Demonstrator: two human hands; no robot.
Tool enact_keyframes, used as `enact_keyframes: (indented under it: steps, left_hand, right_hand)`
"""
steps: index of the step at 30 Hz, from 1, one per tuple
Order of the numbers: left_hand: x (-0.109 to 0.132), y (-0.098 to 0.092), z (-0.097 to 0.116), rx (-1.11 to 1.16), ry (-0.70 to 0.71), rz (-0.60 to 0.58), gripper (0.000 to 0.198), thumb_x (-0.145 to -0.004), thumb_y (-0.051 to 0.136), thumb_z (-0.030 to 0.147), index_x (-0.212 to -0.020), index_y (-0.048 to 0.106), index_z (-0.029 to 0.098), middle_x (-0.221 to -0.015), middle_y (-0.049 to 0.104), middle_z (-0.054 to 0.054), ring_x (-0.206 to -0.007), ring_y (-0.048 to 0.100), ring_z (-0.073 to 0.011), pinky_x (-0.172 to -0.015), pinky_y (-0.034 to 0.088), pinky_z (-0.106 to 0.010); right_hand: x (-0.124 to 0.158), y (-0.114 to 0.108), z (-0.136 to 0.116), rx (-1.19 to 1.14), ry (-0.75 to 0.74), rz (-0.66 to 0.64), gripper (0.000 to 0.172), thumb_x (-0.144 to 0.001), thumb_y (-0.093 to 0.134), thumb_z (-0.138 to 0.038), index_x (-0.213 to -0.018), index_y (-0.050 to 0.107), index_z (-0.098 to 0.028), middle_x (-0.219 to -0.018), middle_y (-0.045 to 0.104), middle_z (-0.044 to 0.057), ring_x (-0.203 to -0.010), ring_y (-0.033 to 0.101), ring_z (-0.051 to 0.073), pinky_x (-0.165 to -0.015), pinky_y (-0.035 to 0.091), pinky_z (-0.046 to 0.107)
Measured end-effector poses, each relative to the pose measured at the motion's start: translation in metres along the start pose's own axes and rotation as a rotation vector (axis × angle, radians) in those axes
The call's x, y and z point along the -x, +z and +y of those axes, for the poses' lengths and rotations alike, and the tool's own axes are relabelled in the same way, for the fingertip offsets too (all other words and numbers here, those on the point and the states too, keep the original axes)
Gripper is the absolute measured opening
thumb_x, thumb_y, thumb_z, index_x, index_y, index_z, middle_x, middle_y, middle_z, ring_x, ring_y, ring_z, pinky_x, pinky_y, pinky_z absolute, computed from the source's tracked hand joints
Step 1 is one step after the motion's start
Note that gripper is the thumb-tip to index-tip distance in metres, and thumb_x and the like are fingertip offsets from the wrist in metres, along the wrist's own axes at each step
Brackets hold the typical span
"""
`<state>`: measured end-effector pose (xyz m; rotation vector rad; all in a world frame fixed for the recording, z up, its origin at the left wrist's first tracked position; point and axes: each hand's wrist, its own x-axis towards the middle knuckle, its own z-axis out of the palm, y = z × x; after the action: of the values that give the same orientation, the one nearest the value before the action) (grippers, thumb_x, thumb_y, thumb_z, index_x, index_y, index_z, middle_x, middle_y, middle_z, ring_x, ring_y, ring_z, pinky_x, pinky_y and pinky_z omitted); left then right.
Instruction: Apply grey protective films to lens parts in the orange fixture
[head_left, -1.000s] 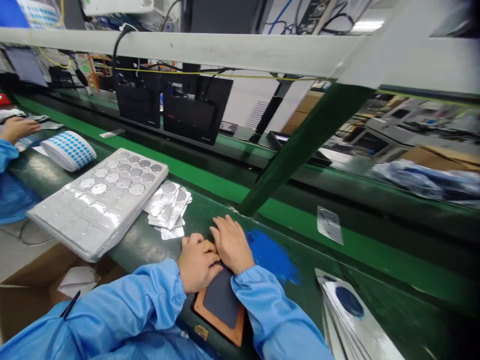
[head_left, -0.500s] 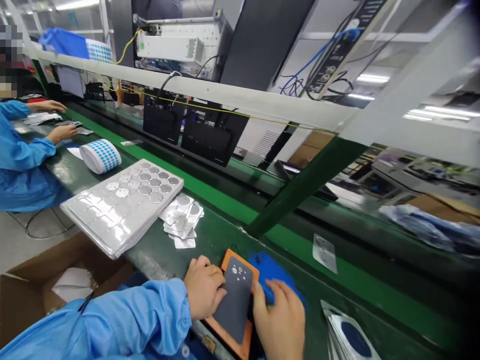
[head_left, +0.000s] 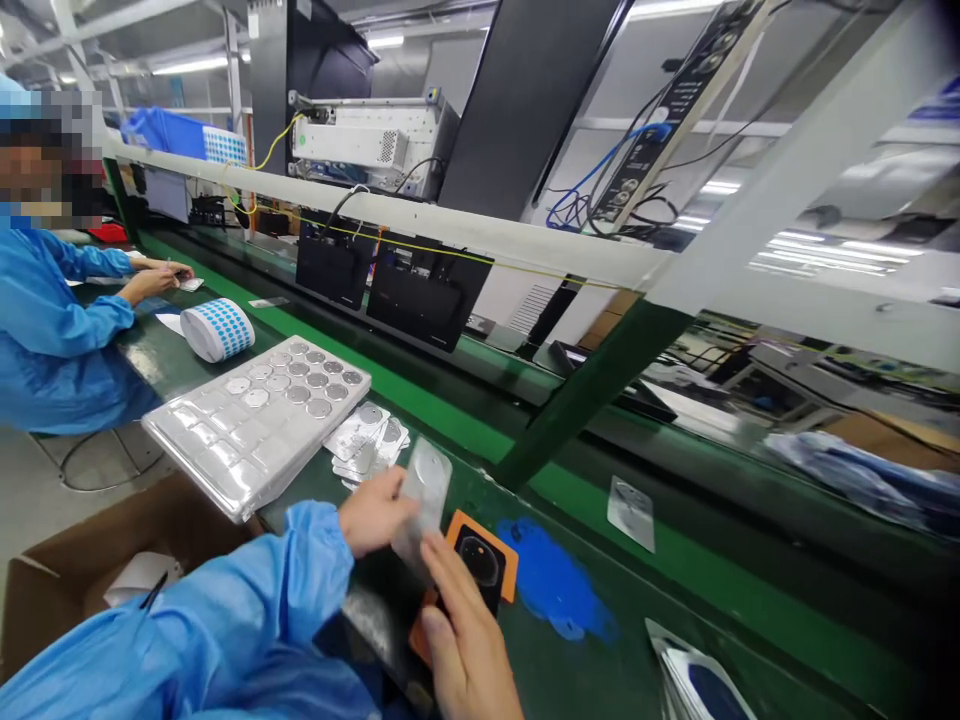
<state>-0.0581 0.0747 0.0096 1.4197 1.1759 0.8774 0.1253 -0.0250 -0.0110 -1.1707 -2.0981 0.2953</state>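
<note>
A sheet (head_left: 430,478) is pinched along its left edge by the left hand (head_left: 375,514) and is held tilted at 11 o'clock of the orange frame (head_left: 511,572). The right hand (head_left: 474,632) is spread, thumb apart from straight fingers, over the frame's lower part; whether the sheet is touched by it cannot be told. A black plate (head_left: 478,552) is seen inside the frame. At about 10 o'clock, cards (head_left: 366,440) are piled beside the tray (head_left: 225,440); a blue patch (head_left: 562,582) lies at 3 o'clock, a stack (head_left: 699,680) near 4.

The sheet is best gripped by its edges only — it looks thin and easily bent — with its far end supported. It is also best kept off the blue patch, as smearing seems possible.
</note>
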Motion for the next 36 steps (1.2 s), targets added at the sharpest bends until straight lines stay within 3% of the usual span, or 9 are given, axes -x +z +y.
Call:
enact_keyframes:
  steps: [3,6,8,11,15,20,24,29,36]
  left_hand:
    - [-0.041,-0.063,0.006,-0.385,-0.036,0.079,0.038,-0.089,0.049,0.039,-0.12,0.056,0.017,-0.091,0.066,-0.004,-0.08,0.064,-0.0155,-0.07,0.049,-0.024]
    - [-0.074,-0.11,0.011,-0.642,-0.091,0.194,0.044,-0.078,0.065,0.042,-0.115,0.062,0.017,-0.09,0.066,-0.006,-0.084,0.064,-0.0203,-0.075,0.048,-0.028]
    - [-0.088,-0.12,0.012,-0.751,-0.113,0.258,0.051,-0.07,0.073,0.036,-0.115,0.062,0.016,-0.096,0.066,-0.009,-0.093,0.062,-0.0249,-0.083,0.047,-0.032]
    - [-0.096,-0.113,0.011,-0.91,-0.095,0.35,0.057,-0.07,0.072,0.025,-0.123,0.059,0.012,-0.11,0.062,-0.016,-0.108,0.057,-0.0316,-0.093,0.043,-0.039]
    - [-0.073,-0.128,0.027,-1.046,0.017,0.414,0.035,-0.082,0.059,0.025,-0.116,0.063,0.017,-0.118,0.061,-0.01,-0.116,0.051,-0.0256,-0.102,0.037,-0.034]
    - [-0.012,-0.24,0.058,-1.146,-0.062,0.574,0.029,-0.088,0.051,0.038,-0.107,0.063,0.02,-0.107,0.065,-0.004,-0.099,0.058,-0.0181,-0.093,0.041,-0.028]
    - [0.004,-0.309,0.044,-1.181,-0.311,0.592,0.031,-0.079,0.059,0.037,-0.102,0.067,0.018,-0.1,0.067,-0.006,-0.09,0.06,-0.0206,-0.08,0.044,-0.028]
    - [-0.033,-0.314,0.005,-1.206,-0.442,0.431,0.042,-0.06,0.074,0.037,-0.099,0.072,0.021,-0.105,0.065,-0.007,-0.097,0.058,-0.0248,-0.086,0.043,-0.03]
    - [-0.047,-0.32,0.007,-1.219,-0.463,0.397,0.04,-0.048,0.077,0.033,-0.084,0.073,0.018,-0.104,0.059,-0.012,-0.107,0.048,-0.0331,-0.097,0.035,-0.043]
  right_hand:
    - [-0.02,-0.001,0.035,0.003,0.057,0.104,0.038,-0.096,0.048,-0.036,-0.13,0.055,-0.02,-0.14,0.049,0.005,-0.133,0.041,0.022,-0.111,0.034,0.042]
    - [-0.024,0.008,0.07,-0.003,0.173,0.151,0.034,-0.094,0.052,-0.043,-0.113,0.064,-0.017,-0.127,0.059,0.008,-0.124,0.048,0.025,-0.107,0.036,0.045]
    - [-0.022,0.013,0.08,-0.04,0.247,0.148,0.034,-0.093,0.052,-0.046,-0.109,0.066,-0.018,-0.124,0.06,0.007,-0.121,0.049,0.025,-0.106,0.036,0.046]
    - [-0.016,0.012,0.082,-0.096,0.342,0.165,0.036,-0.092,0.051,-0.05,-0.105,0.067,-0.02,-0.122,0.06,0.006,-0.12,0.05,0.024,-0.106,0.036,0.044]
    - [-0.01,0.0,0.087,-0.122,0.445,0.17,0.042,-0.087,0.054,-0.057,-0.103,0.068,-0.021,-0.12,0.061,0.006,-0.118,0.051,0.025,-0.107,0.035,0.043]
    - [-0.008,-0.006,0.101,-0.121,0.626,0.113,0.05,-0.08,0.055,-0.064,-0.098,0.07,-0.02,-0.118,0.062,0.007,-0.115,0.052,0.029,-0.107,0.035,0.046]
    - [-0.012,0.002,0.105,-0.119,0.571,0.077,0.05,-0.08,0.055,-0.063,-0.097,0.071,-0.019,-0.119,0.062,0.008,-0.119,0.05,0.03,-0.109,0.033,0.046]
    - [-0.012,0.01,0.108,-0.057,0.493,0.118,0.048,-0.081,0.055,-0.063,-0.093,0.071,-0.018,-0.113,0.064,0.01,-0.116,0.052,0.031,-0.106,0.035,0.049]
    - [-0.009,0.01,0.107,-0.049,0.457,0.177,0.042,-0.084,0.057,-0.059,-0.093,0.069,-0.019,-0.109,0.065,0.008,-0.109,0.055,0.028,-0.101,0.038,0.046]
